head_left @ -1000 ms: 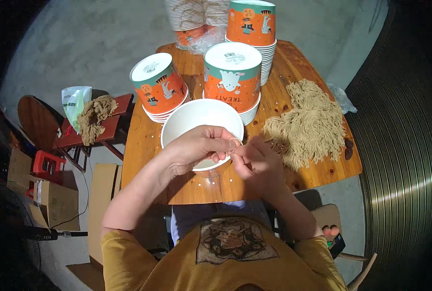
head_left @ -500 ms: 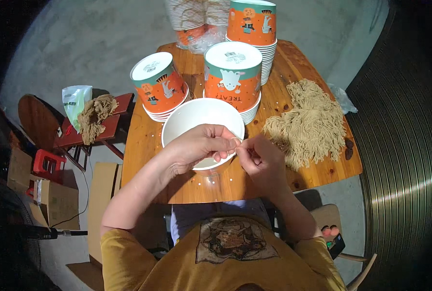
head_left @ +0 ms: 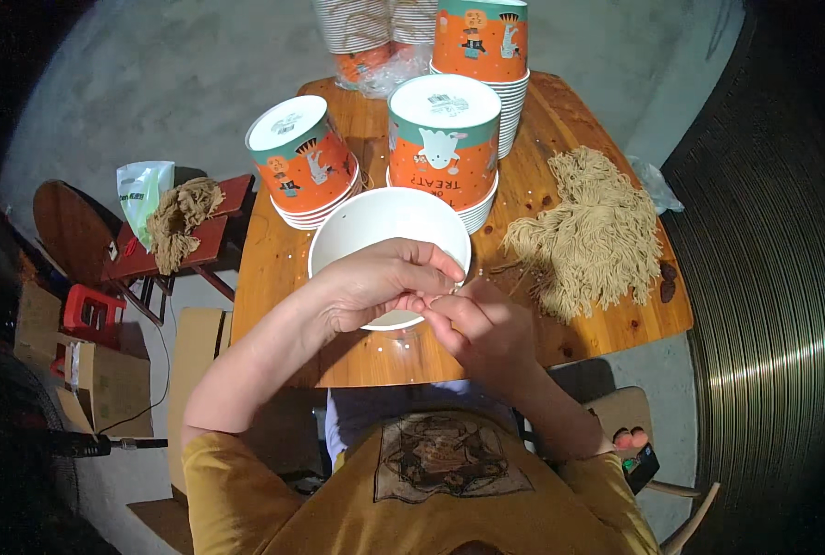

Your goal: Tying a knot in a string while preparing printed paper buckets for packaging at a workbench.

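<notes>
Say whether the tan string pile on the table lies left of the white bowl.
No, the string pile lies right of the bowl.

Wooden desk before a grey wall
A red bench stands left on grey floor; at right, a dark ribbed surface catches a bright band of light.
</notes>
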`<state>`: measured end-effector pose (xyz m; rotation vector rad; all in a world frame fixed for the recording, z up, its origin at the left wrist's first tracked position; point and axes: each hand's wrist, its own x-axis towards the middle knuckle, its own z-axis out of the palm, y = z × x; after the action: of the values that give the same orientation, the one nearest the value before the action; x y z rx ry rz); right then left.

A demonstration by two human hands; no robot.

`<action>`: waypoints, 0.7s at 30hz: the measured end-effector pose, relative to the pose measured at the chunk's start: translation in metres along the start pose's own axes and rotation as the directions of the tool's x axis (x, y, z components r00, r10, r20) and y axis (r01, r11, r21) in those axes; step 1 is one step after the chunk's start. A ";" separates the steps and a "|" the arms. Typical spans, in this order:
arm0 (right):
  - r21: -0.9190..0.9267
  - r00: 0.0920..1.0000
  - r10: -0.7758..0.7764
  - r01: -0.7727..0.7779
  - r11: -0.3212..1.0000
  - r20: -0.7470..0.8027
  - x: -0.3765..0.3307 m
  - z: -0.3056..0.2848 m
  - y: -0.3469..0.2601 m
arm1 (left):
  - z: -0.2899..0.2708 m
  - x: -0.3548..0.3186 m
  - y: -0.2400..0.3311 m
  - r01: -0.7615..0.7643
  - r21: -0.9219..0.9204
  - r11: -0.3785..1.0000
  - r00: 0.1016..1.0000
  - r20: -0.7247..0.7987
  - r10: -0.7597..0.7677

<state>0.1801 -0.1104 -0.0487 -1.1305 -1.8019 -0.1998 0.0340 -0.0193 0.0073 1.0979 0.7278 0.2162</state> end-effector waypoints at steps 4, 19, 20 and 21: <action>0.052 0.991 0.112 -0.116 0.992 0.073 0.000 -0.003 0.002 | 0.000 -0.002 0.003 -0.008 0.071 0.997 1.000 0.021 0.006; 0.642 0.757 0.574 -0.614 0.459 0.314 0.006 -0.013 0.031 | 0.000 0.005 -0.004 -0.162 0.179 0.970 0.983 0.111 0.143; 0.642 0.756 0.575 -0.614 0.459 0.313 0.005 -0.012 0.031 | 0.001 0.004 -0.002 -0.117 0.131 0.985 0.990 0.089 0.106; 0.563 0.822 0.525 -0.547 0.620 0.220 0.005 -0.012 0.031 | 0.001 0.005 -0.001 -0.072 0.081 0.994 0.995 0.068 0.067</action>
<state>0.2108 -0.0967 -0.0490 -1.1282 -1.3051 0.7277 0.0378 -0.0181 0.0044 1.2053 0.6451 0.2099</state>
